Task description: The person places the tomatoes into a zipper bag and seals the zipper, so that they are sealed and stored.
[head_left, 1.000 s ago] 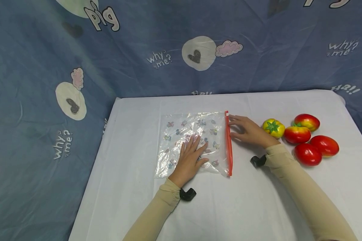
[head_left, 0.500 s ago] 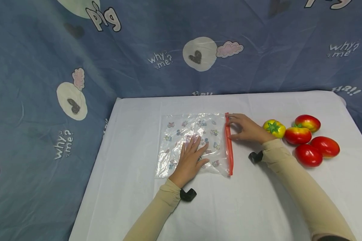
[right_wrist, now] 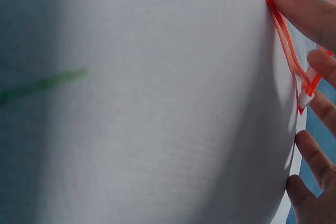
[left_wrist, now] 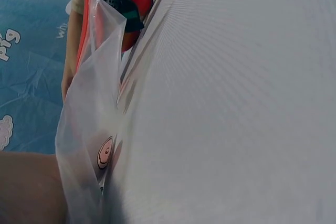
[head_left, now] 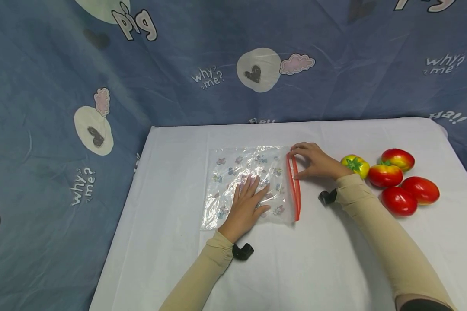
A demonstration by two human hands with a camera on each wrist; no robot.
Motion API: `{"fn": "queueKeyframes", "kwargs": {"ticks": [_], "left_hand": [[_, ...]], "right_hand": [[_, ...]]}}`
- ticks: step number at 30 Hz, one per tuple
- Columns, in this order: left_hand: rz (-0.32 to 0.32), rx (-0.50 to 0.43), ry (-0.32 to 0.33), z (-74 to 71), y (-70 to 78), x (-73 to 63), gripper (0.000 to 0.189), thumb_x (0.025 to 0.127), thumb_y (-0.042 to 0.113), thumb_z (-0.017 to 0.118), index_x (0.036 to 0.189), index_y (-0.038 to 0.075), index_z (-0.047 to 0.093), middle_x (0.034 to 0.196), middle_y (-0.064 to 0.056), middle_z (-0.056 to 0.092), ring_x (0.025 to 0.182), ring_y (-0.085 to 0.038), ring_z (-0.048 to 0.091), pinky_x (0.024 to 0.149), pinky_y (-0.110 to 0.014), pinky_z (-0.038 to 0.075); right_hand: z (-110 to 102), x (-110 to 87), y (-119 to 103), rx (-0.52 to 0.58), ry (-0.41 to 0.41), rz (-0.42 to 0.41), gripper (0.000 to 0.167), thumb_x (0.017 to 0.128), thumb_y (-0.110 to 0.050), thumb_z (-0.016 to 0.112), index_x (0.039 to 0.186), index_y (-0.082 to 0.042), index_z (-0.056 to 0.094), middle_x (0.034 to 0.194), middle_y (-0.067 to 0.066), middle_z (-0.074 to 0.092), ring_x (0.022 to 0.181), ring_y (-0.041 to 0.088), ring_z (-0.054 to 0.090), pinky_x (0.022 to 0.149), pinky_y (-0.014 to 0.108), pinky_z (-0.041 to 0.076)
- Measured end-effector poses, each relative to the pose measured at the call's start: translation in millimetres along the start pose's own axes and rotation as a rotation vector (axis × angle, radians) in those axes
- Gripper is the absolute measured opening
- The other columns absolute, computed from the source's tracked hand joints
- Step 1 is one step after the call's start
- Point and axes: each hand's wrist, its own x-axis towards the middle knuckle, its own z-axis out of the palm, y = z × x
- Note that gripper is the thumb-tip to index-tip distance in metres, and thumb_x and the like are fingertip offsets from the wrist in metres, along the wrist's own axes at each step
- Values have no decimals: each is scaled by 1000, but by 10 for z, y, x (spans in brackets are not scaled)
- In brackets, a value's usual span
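A clear zip bag (head_left: pixel 218 207) with small printed figures lies flat on the white table, its red zip edge (head_left: pixel 297 203) facing right. My left hand (head_left: pixel 243 209) rests on the middle of the bag with fingers spread. At the far end of the zip edge, my right hand (head_left: pixel 315 162) pinches the red strip between thumb and fingers. Two red strips stand apart along the edge in the head view. In the right wrist view, the thumb (right_wrist: pixel 307 11) lies against the red strip and the white slider (right_wrist: pixel 305 97) sits at its end, near the fingers.
To the right of the right hand stand a yellow fruit with a green star-shaped top (head_left: pixel 355 166) and several glossy red, partly yellow oval fruits (head_left: pixel 398 201). A blue printed cloth (head_left: pixel 171 95) hangs behind the table (head_left: pixel 155 181).
My right hand has moved left onto the red zip edge and taken hold of it. The edge has shifted slightly left and its strips have parted. My left hand has stayed in place.
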Motion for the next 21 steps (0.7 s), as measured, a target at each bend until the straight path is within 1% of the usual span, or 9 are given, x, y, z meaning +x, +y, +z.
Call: {"fn": "queueKeyframes", "kwargs": {"ticks": [4,10,13,16,18,21], "left_hand": [[1,2,5,-4,4,-1,61,103,41,58,159,23,43,173,-8,19,163,-32,5,130,-60,0],[2,-6,-7,-23,9,-10,63,103,42,57,161,24,39,174,-8,16,163,-32,3,130,-60,-1],[4,-32,-9,-33,3,-17,63,103,43,57,161,23,39,174,-9,16,163,-32,2,130,-60,-3],[1,-79,-13,-54,4,-18,64,103,44,59,160,22,39,174,-9,16,163,-32,1,130,-59,-4],[0,-109,-4,-78,19,-16,65,101,42,62,159,22,41,173,-11,19,163,-33,3,130,-60,-4],[-2,-106,49,-122,66,-15,63,98,38,67,155,19,49,169,-15,30,162,-35,12,129,-61,0]], "right_hand": [[-2,12,7,8,-8,7,73,71,-29,96,134,-11,64,149,20,49,142,44,34,120,66,27],[4,22,28,15,-14,21,75,71,-32,96,136,-13,64,151,18,47,144,43,32,120,66,26],[0,25,26,17,-17,8,75,71,-32,96,136,-13,64,151,19,47,143,44,32,119,67,26],[-4,22,27,13,-16,1,74,71,-30,96,136,-13,63,150,19,48,143,44,33,120,66,26],[-4,18,26,15,-12,4,74,71,-29,96,136,-12,63,150,19,48,143,43,33,120,65,26],[0,12,21,20,-10,12,75,71,-28,96,137,-13,63,151,19,48,144,43,32,121,65,26]]}}
